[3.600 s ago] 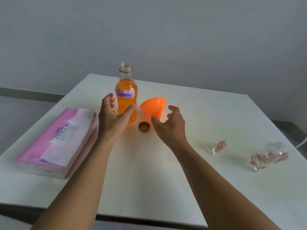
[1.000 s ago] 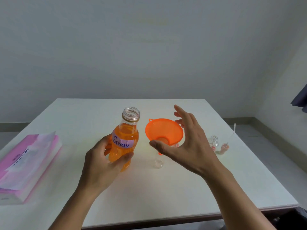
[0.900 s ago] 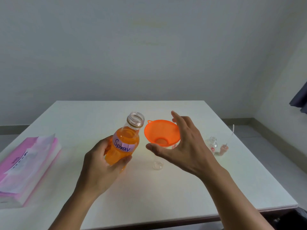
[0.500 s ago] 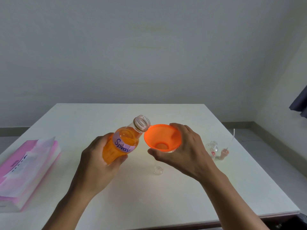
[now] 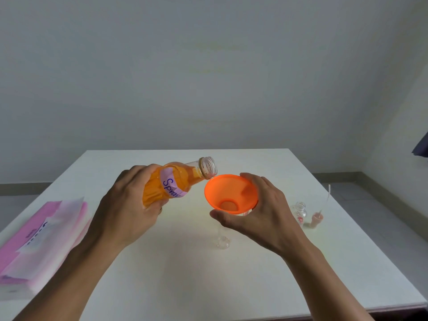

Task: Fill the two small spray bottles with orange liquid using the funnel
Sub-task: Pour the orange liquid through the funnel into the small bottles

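My left hand [image 5: 125,212] grips the big uncapped bottle of orange liquid [image 5: 171,185] labelled "Spray", tilted far over with its mouth at the rim of the orange funnel [image 5: 231,193]. My right hand [image 5: 259,216] wraps around the funnel's cone. Under the funnel stands a small clear spray bottle [image 5: 222,239]; only its lower part shows below my hand. No liquid stream is visible. A second small bottle [image 5: 300,210] with red flowers stands open at the right, its pink spray top [image 5: 316,220] with a dip tube beside it.
The white table [image 5: 208,286] ends close at its front and right edges. A pink pack of tissues [image 5: 39,239] lies at the left edge. A grey wall rises behind the table.
My left hand has lifted the big bottle and tipped it steeply toward the funnel, neck now at the rim. My right hand has closed around the funnel over the small bottle.
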The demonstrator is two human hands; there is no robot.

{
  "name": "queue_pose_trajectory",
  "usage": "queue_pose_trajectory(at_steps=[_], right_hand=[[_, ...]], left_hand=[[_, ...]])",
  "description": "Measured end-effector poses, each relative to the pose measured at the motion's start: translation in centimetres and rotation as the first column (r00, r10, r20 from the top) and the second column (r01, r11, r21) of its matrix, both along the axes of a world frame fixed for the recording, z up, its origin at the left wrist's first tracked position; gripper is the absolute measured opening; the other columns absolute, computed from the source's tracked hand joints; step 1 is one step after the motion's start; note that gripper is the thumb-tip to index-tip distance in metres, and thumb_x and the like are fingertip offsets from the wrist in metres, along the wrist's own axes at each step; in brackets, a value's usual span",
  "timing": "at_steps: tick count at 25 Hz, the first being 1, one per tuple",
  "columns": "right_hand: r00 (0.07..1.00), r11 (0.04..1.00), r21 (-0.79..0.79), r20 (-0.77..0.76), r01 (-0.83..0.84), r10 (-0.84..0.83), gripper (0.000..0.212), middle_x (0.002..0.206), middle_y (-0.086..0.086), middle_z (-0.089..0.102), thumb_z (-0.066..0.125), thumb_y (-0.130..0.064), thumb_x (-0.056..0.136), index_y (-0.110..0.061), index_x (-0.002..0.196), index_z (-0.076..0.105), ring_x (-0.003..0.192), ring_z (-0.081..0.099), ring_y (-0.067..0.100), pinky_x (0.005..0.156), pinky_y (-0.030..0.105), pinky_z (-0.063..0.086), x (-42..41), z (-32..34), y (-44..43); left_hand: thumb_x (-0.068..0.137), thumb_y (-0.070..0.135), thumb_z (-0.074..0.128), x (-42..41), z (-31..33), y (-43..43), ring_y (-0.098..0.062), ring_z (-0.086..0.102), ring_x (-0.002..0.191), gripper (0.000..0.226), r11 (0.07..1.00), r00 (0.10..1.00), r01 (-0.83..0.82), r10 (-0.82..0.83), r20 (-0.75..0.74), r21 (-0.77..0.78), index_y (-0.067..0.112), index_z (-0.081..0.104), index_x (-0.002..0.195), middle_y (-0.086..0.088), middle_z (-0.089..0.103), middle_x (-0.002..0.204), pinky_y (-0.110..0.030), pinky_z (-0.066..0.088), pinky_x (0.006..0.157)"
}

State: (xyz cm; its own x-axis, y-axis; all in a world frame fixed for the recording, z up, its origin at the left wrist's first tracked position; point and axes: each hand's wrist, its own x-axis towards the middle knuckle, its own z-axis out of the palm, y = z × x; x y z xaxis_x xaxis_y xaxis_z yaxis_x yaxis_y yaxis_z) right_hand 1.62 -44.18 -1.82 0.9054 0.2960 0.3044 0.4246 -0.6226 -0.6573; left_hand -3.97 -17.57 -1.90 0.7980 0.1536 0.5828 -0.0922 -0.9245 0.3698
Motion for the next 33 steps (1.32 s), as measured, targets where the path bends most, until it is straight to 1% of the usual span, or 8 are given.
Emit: queue_pose_trajectory(at_steps=[3, 5, 8, 12, 16, 24, 28, 33], right_hand=[[1.000, 1.000, 0.009, -0.002, -0.008, 0.008, 0.110, 0.141, -0.017, 0.048, 0.070, -0.087, 0.052, -0.036, 0.145, 0.040, 0.124, 0.047, 0.010, 0.090, 0.025, 0.040, 0.0, 0.0, -0.2], [1.000, 1.000, 0.012, -0.004, -0.011, 0.011, 0.109, 0.141, -0.017, 0.048, 0.072, -0.085, 0.053, -0.037, 0.145, 0.040, 0.124, 0.047, 0.009, 0.089, 0.024, 0.039, 0.0, -0.1, -0.3], [1.000, 1.000, 0.019, 0.000, -0.011, 0.011, 0.106, 0.138, -0.018, 0.049, 0.076, -0.082, 0.055, -0.036, 0.144, 0.041, 0.123, 0.048, 0.009, 0.089, 0.024, 0.040, 0.0, -0.2, -0.3], [0.999, 1.000, 0.005, 0.021, -0.027, 0.027, 0.103, 0.137, -0.015, 0.051, 0.077, -0.080, 0.057, -0.034, 0.143, 0.043, 0.120, 0.050, 0.011, 0.087, 0.023, 0.042, 0.1, 0.0, -0.3], [0.999, 1.000, 0.011, 0.023, -0.027, 0.027, 0.103, 0.137, -0.015, 0.052, 0.078, -0.080, 0.056, -0.035, 0.142, 0.043, 0.120, 0.050, 0.011, 0.086, 0.023, 0.042, 0.1, 0.0, -0.2], [1.000, 1.000, 0.006, 0.014, -0.021, 0.021, 0.105, 0.137, -0.014, 0.052, 0.077, -0.081, 0.055, -0.034, 0.143, 0.045, 0.120, 0.050, 0.013, 0.086, 0.025, 0.042, 0.3, -0.1, -0.2], [1.000, 1.000, 0.004, 0.017, -0.018, 0.018, 0.104, 0.132, -0.016, 0.052, 0.078, -0.080, 0.055, -0.034, 0.143, 0.045, 0.118, 0.050, 0.011, 0.085, 0.024, 0.040, 0.3, -0.1, -0.2], [1.000, 1.000, 0.001, 0.019, -0.023, 0.023, 0.103, 0.125, -0.020, 0.049, 0.078, -0.080, 0.055, -0.034, 0.142, 0.046, 0.116, 0.049, 0.010, 0.083, 0.023, 0.040, 0.2, 0.0, -0.2]], left_hand=[[0.065, 0.020, 0.087, 0.1, 0.6, 0.2, -0.022, 0.055, 0.107, 0.072, 0.996, 1.000, -0.011, 0.012, -0.004, 0.084, 0.020, 0.054, 0.128, 0.003, 0.059, 0.121, -0.035, 0.053, 0.072], [0.065, 0.020, 0.088, 0.2, 0.8, 0.3, -0.023, 0.055, 0.108, 0.072, 0.991, 1.000, -0.004, 0.006, -0.009, 0.133, 0.019, 0.054, 0.128, 0.002, 0.060, 0.121, -0.036, 0.053, 0.071], [0.065, 0.020, 0.087, 0.4, 1.1, 0.4, -0.023, 0.055, 0.108, 0.071, 0.982, 1.000, -0.007, 0.008, -0.003, 0.189, 0.018, 0.054, 0.128, 0.001, 0.061, 0.120, -0.037, 0.055, 0.068], [0.065, 0.020, 0.088, 0.6, 1.6, 0.4, -0.024, 0.056, 0.106, 0.070, 0.970, 1.000, 0.003, -0.008, 0.017, 0.241, 0.018, 0.055, 0.126, 0.001, 0.062, 0.117, -0.036, 0.054, 0.067], [0.066, 0.021, 0.087, 0.6, 2.1, 0.3, -0.024, 0.056, 0.108, 0.069, 0.967, 0.999, -0.002, -0.007, 0.032, 0.256, 0.017, 0.056, 0.127, 0.000, 0.062, 0.119, -0.033, 0.050, 0.068], [0.066, 0.022, 0.088, 0.7, 2.0, 0.3, -0.026, 0.057, 0.108, 0.070, 0.963, 0.999, 0.006, -0.015, 0.030, 0.269, 0.015, 0.055, 0.128, -0.003, 0.062, 0.120, -0.035, 0.053, 0.067], [0.065, 0.021, 0.088, 0.7, 1.8, 0.4, -0.026, 0.058, 0.107, 0.071, 0.963, 0.999, 0.009, -0.018, 0.032, 0.271, 0.015, 0.056, 0.127, -0.003, 0.062, 0.119, -0.034, 0.052, 0.067], [0.063, 0.019, 0.090, 0.6, 1.8, 0.5, -0.028, 0.059, 0.107, 0.072, 0.958, 0.999, 0.009, -0.018, 0.029, 0.286, 0.013, 0.056, 0.127, -0.005, 0.063, 0.118, -0.036, 0.054, 0.067]])
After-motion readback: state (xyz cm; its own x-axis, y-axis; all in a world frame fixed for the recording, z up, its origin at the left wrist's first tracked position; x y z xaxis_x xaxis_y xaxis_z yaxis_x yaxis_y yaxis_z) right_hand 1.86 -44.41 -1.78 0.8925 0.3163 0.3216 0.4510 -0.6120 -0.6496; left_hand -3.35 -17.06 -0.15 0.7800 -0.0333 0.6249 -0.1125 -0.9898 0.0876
